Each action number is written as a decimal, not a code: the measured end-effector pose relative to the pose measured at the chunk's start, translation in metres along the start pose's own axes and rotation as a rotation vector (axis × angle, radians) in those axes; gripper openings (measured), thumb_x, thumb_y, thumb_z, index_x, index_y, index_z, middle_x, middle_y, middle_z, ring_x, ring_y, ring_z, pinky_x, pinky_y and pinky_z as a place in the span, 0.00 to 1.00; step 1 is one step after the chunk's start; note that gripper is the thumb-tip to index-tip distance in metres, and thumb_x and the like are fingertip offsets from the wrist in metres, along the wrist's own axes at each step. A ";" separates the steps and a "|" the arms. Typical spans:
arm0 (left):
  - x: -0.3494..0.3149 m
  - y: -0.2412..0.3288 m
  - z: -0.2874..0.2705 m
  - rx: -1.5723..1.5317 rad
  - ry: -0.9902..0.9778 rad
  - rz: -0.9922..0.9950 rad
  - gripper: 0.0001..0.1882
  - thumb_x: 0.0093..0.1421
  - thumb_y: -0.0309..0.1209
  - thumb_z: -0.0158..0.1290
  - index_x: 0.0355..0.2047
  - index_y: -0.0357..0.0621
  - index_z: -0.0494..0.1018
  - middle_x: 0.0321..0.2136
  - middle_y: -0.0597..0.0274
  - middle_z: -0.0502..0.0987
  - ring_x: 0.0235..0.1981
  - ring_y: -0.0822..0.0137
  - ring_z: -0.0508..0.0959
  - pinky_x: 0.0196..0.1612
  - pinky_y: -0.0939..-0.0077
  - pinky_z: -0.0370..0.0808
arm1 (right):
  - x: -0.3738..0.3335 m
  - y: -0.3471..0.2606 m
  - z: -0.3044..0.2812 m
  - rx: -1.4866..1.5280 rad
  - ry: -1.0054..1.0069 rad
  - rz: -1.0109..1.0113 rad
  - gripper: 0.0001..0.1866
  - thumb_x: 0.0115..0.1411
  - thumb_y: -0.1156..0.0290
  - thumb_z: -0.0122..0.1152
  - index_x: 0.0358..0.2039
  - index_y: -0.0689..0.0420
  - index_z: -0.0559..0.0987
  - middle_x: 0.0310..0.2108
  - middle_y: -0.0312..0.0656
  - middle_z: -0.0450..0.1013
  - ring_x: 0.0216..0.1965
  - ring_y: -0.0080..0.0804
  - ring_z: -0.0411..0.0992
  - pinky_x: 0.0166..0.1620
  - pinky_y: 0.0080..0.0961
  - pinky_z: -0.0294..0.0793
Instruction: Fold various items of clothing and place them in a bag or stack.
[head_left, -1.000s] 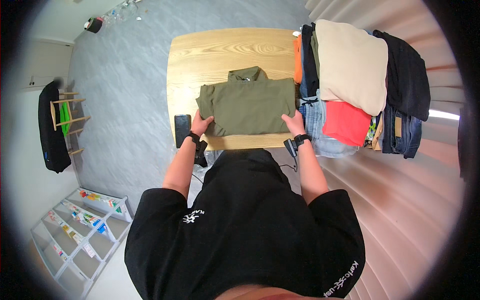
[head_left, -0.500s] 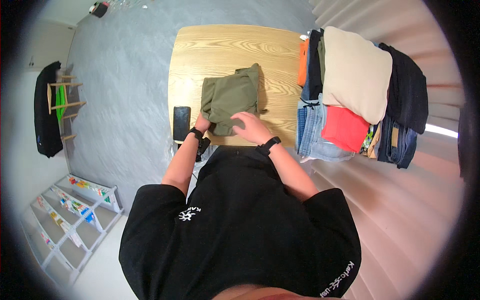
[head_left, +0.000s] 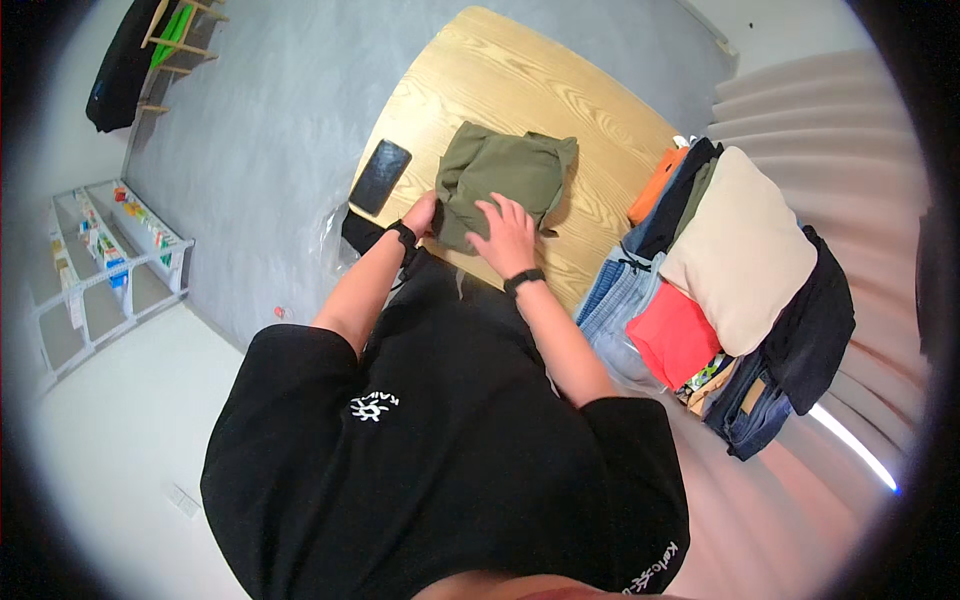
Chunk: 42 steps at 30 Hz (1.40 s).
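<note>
A folded olive-green garment (head_left: 500,170) lies on the wooden table in front of me, its far right corner uneven. My left hand (head_left: 422,213) grips the garment's near left edge, with its fingertips partly hidden by the cloth. On top of the near side rests my right hand (head_left: 508,237), its fingers spread over the fabric. A black phone (head_left: 381,177) lies on the table left of the garment, close to my left hand.
The wooden table (head_left: 480,60) extends beyond the garment. Clothes are piled at its right: a beige folded piece (head_left: 745,250), a red one (head_left: 672,335), light blue jeans (head_left: 615,310) and black items. White shelving (head_left: 110,270) stands at the far left, and a pinkish curtain (head_left: 810,130) hangs at right.
The view has turned, so the table now appears tilted. My right hand has its fingers more spread on the garment; my left hand stays at its left edge.
</note>
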<state>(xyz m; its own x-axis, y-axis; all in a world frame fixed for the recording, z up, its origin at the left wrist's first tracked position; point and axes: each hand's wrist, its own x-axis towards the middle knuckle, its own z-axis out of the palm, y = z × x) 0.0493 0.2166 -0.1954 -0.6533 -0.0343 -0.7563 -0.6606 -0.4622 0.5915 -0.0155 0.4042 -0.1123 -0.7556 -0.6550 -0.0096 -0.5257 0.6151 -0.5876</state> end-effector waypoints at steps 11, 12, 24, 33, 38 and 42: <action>0.027 -0.061 -0.010 -0.103 0.230 0.184 0.18 0.60 0.32 0.48 0.48 0.36 0.67 0.38 0.58 0.75 0.36 0.69 0.75 0.39 0.74 0.73 | -0.038 0.035 0.011 -0.120 -0.141 -0.418 0.07 0.46 0.71 0.57 0.29 0.50 0.74 0.32 0.32 0.69 0.41 0.31 0.66 0.50 0.32 0.60; 0.024 -0.059 -0.008 -0.191 0.169 0.165 0.19 0.59 0.32 0.49 0.49 0.35 0.67 0.39 0.56 0.75 0.38 0.68 0.75 0.41 0.74 0.72 | -0.041 0.035 0.014 -0.149 -0.205 -0.378 0.07 0.46 0.71 0.57 0.29 0.50 0.74 0.33 0.32 0.69 0.41 0.31 0.66 0.50 0.32 0.60; -0.012 -0.038 -0.009 0.110 0.274 0.239 0.17 0.59 0.32 0.50 0.47 0.34 0.68 0.39 0.61 0.75 0.36 0.72 0.74 0.42 0.77 0.70 | -0.052 0.061 0.009 0.614 0.166 0.327 0.11 0.60 0.70 0.49 0.40 0.63 0.65 0.36 0.48 0.67 0.39 0.40 0.66 0.45 0.32 0.65; -0.029 -0.025 -0.049 0.204 0.361 0.247 0.15 0.59 0.30 0.51 0.44 0.36 0.68 0.38 0.61 0.75 0.36 0.72 0.74 0.40 0.75 0.71 | -0.115 0.128 0.019 1.208 0.078 0.966 0.16 0.57 0.72 0.50 0.45 0.62 0.63 0.41 0.42 0.67 0.44 0.33 0.67 0.48 0.34 0.67; -0.033 -0.036 -0.059 0.100 0.356 0.017 0.21 0.56 0.35 0.53 0.46 0.38 0.63 0.37 0.58 0.73 0.35 0.65 0.75 0.33 0.70 0.75 | -0.120 0.123 0.022 1.099 0.348 0.907 0.22 0.54 0.70 0.53 0.47 0.65 0.60 0.42 0.50 0.67 0.42 0.37 0.70 0.44 0.30 0.71; -0.049 -0.049 -0.059 0.246 0.230 0.069 0.29 0.50 0.27 0.51 0.52 0.40 0.53 0.47 0.52 0.66 0.40 0.63 0.73 0.35 0.69 0.75 | -0.115 0.101 0.006 0.725 0.483 0.829 0.35 0.49 0.79 0.57 0.55 0.62 0.50 0.53 0.54 0.55 0.41 0.37 0.70 0.42 0.28 0.72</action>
<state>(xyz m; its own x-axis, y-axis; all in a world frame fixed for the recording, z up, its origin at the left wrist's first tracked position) 0.1356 0.1881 -0.2032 -0.6176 -0.2697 -0.7388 -0.7056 -0.2250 0.6719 0.0201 0.5391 -0.1755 -0.9097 0.1505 -0.3871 0.4148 0.2801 -0.8657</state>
